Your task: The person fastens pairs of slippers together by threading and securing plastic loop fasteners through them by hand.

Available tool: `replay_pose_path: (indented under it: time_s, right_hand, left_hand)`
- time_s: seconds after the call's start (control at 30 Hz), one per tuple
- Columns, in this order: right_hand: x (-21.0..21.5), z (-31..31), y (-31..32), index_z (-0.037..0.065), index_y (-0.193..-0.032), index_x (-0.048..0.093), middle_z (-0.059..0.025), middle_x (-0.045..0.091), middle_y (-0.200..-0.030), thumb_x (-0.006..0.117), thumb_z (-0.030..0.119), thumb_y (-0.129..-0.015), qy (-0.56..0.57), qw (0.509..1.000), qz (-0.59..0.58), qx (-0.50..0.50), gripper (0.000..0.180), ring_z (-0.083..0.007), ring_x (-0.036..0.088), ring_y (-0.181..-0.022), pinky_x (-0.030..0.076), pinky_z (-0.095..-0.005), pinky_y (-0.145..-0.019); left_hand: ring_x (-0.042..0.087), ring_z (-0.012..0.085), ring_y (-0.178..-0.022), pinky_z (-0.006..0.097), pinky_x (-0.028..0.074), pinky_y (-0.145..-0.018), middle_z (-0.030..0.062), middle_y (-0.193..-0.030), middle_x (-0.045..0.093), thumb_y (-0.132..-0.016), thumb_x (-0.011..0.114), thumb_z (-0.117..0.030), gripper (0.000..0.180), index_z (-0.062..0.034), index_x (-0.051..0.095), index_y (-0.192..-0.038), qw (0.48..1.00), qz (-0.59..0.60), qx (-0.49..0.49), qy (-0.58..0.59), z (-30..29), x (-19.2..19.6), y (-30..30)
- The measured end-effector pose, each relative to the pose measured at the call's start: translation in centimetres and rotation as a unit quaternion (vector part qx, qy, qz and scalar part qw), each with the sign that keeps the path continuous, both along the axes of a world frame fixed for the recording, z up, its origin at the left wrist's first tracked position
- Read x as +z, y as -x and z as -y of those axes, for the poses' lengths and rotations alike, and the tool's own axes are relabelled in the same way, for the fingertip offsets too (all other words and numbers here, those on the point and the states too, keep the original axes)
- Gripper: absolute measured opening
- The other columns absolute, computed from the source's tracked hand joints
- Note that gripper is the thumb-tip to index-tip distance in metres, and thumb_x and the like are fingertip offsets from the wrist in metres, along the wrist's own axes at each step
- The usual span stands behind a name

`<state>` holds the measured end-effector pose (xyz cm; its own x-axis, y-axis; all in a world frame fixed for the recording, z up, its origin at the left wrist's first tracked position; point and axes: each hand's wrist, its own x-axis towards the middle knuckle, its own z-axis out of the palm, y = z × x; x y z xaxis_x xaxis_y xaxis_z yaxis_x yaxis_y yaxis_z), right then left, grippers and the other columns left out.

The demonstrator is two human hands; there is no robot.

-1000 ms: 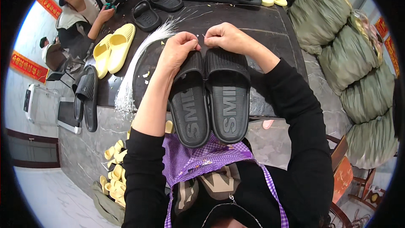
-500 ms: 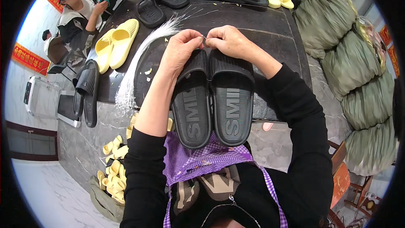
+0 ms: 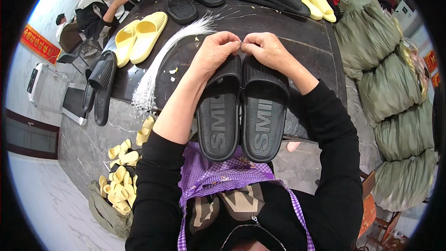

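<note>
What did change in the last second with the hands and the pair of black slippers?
Almost nothing changed. Both hands, the left hand and the right hand, stay pinched together at the strap end of the black slippers, which lie side by side as before. The white bundle of ties and the yellow slippers did not move.
</note>
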<state>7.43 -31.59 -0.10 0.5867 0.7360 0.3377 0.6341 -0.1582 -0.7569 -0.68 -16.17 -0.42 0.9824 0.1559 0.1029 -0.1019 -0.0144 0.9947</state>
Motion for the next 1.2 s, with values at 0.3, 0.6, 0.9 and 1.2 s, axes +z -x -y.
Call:
replay_pose_path:
  time_s: [0.3, 0.6, 0.9, 1.2]
  right_hand:
    - [-0.5, -0.1, 0.1, 0.0, -0.078, 0.062, -0.0117, 0.059, -0.068, 0.059, 0.01, -0.076, -0.021, 0.981, 0.189, -0.019, 0.011, -0.0172, 0.057, -0.062, 0.044, -0.029, -0.059]
    - [-0.4, -0.1, -0.2, 0.0, -0.076, 0.062, -0.0151, 0.061, -0.072, 0.061, 0.013, -0.076, 0.008, 0.994, 0.103, -0.022, 0.014, -0.027, 0.06, -0.068, 0.046, -0.0346, -0.061]
    - [4.1, 3.0, -2.0, -0.003, -0.084, 0.063, -0.0123, 0.064, -0.076, 0.058, 0.012, -0.079, 0.038, 0.989, 0.143, -0.031, 0.016, -0.0177, 0.061, -0.069, 0.046, -0.0281, -0.063]
    - [5.1, 12.9, 3.4, -0.005, -0.111, 0.051, -0.0047, 0.058, -0.068, 0.065, 0.011, -0.076, 0.213, 0.977, -0.005, 0.01, 0.041, -0.0087, 0.054, -0.061, 0.045, -0.0238, -0.056]
  left_hand:
    - [0.051, 0.0062, -0.067, 0.019, 0.04, -0.061, 0.0012, -0.074, 0.059, -0.076, 0.062, -0.007, 0.011, -0.0009, 0.063, -0.084, 1.0, -0.013, -0.018, 0.003, -0.6, -0.6, -0.4]
    - [0.053, 0.006, -0.069, 0.02, 0.042, -0.064, -0.0004, -0.077, 0.061, -0.076, 0.063, -0.008, 0.011, -0.0023, 0.064, -0.085, 0.998, -0.045, -0.017, -0.03, -0.7, -0.7, -0.8]
    - [0.059, 0.0206, -0.071, 0.031, 0.046, -0.065, 0.0109, -0.077, 0.062, -0.074, 0.06, -0.01, 0.017, 0.0015, 0.062, -0.086, 0.955, 0.133, 0.138, -0.227, -1.6, 0.6, 1.4]
    - [0.059, 0.024, -0.063, 0.033, 0.047, -0.059, 0.0143, -0.07, 0.057, -0.076, 0.066, -0.021, 0.032, 0.0024, 0.056, -0.095, 0.911, -0.01, 0.173, -0.375, -3.1, -0.9, 15.2]
